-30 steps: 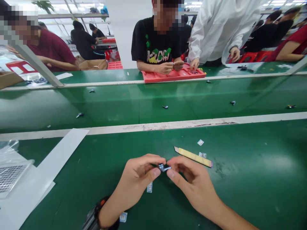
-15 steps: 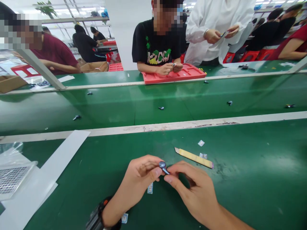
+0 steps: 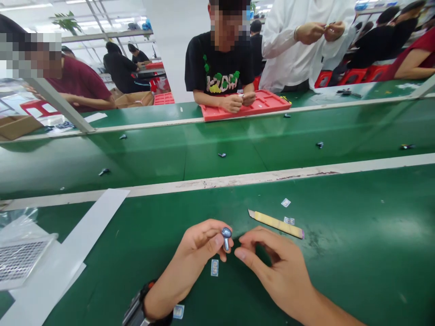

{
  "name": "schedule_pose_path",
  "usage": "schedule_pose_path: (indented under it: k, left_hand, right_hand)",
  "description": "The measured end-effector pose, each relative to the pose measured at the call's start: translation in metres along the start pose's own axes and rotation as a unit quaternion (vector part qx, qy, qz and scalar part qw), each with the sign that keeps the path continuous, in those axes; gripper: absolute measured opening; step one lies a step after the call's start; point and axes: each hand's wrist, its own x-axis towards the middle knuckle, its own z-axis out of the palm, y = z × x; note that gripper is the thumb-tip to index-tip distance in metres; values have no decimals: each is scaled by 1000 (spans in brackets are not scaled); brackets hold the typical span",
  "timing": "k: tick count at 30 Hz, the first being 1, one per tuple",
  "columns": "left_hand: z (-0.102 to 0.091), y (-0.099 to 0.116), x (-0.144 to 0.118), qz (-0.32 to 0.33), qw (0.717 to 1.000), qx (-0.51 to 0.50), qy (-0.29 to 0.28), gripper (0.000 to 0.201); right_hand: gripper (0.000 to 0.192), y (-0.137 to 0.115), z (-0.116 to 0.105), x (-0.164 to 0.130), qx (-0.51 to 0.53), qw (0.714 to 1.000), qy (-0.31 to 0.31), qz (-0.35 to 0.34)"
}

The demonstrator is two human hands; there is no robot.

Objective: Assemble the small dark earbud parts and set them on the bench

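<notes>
My left hand (image 3: 200, 246) pinches a small blue earbud-shaped part (image 3: 226, 237) between thumb and fingers, its stem pointing down. My right hand (image 3: 272, 265) hovers just right of it, thumb and forefinger curled close together and a short gap away from the part, holding nothing I can see. Both hands are over the green work surface (image 3: 356, 235). A small sticker (image 3: 215, 267) lies on the surface under my hands. A black watch (image 3: 139, 310) is on my left wrist.
A yellow strip tool (image 3: 276, 223) lies just beyond my right hand, with small stickers (image 3: 286, 202) near it. White sheets and a clear meshed tray (image 3: 20, 258) sit at the left. Loose small parts (image 3: 222, 155) ride the green conveyor. Other people work across it at a red tray (image 3: 249, 105).
My right fingers have let go of the part and drawn slightly away. My left hand has turned it so the stem points down. Parts on the conveyor have drifted left.
</notes>
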Motion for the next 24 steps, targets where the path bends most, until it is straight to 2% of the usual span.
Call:
schedule_pose_path:
  k: [2, 5, 8, 10, 15, 24]
  left_hand:
    - [0, 0, 0, 16, 1000, 18, 10, 23]
    - [0, 1, -1, 59, 993, 89, 39, 22]
    - [0, 2, -4, 111, 978, 166, 66, 15]
    - [0, 2, -5, 142, 967, 200, 68, 13]
    - [-1, -1, -6, 184, 953, 237, 43, 18]
    - [-2, -1, -7, 192, 956, 223, 22, 25]
  right_hand:
    - [6, 0, -1, 0, 8, 1000, -5, 22]
    - [14, 0, -3, 1, 56, 994, -37, 91]
    - [25, -1, -4, 2, 123, 973, -92, 170]
    - [30, -2, -5, 4, 162, 959, -120, 197]
    - [32, -5, -6, 7, 208, 946, -141, 203]
    - [30, -4, -6, 5, 220, 943, -136, 210]
